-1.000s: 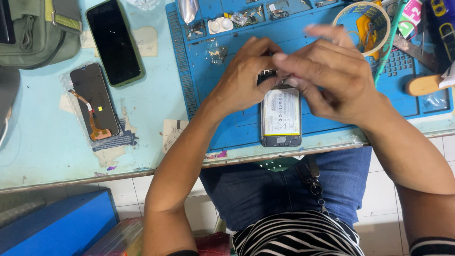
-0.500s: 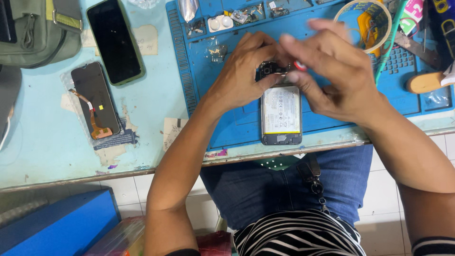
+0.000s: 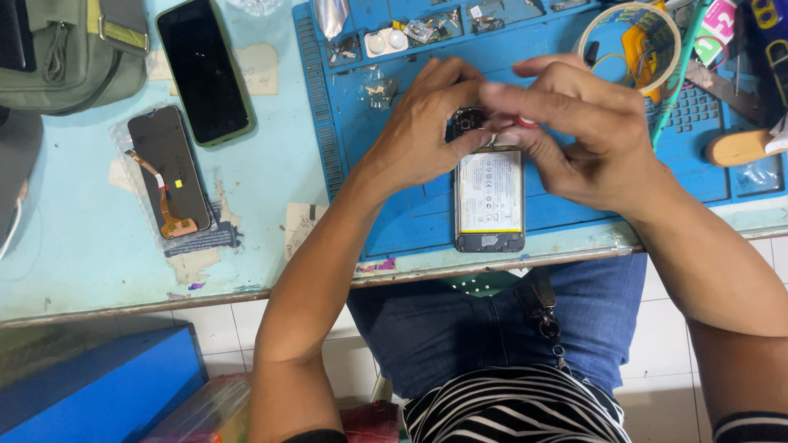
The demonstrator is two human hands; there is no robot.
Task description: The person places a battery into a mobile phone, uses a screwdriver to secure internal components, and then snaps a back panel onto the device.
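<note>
An opened phone (image 3: 489,197) lies back-up on the blue work mat (image 3: 394,189), its white battery showing. My left hand (image 3: 427,123) rests on the phone's top end, fingers beside the black camera part (image 3: 466,123). Over the same end hovers my right hand (image 3: 583,123), pinching a small red-tipped thing (image 3: 525,123) between thumb and finger; what it is cannot be told.
A dark phone (image 3: 203,70) and a loose screen with an orange flex cable (image 3: 168,172) lie on the pale table at left. A green bag (image 3: 74,49) sits at the top left. Small parts fill the mat's top trays (image 3: 394,37); a tape ring (image 3: 630,45) and tools are at right.
My right hand has lifted and shifted slightly right off the phone's top, uncovering the camera part. The left hand has stayed put.
</note>
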